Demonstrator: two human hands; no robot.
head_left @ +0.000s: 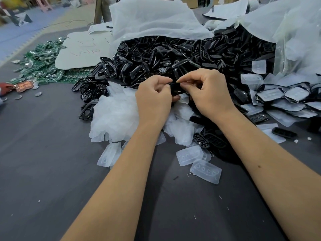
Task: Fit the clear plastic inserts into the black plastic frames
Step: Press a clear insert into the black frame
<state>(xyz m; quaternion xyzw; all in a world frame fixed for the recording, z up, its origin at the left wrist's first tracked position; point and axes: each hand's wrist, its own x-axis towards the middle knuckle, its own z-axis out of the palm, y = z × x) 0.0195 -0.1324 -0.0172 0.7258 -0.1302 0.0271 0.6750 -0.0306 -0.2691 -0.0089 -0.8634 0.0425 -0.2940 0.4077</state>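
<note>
My left hand (153, 96) and my right hand (207, 91) meet above the heap, both pinching one black plastic frame (177, 88) between their fingertips. A clear edge shows just under the frame; whether an insert sits in it I cannot tell. Below my hands lies a pile of clear plastic inserts (114, 113), with two loose inserts (205, 169) nearer to me. A big heap of black frames (173, 58) spills from a white bag behind my hands. At the right lies a stack of frames fitted with clear inserts (284, 96).
Green circuit boards (43, 63) are scattered at the far left beside a white sheet (83, 51). A white bag (152, 20) covers the heap's back, a clear bag (298, 40) sits at the right. The dark grey table surface (43, 171) stretches toward me.
</note>
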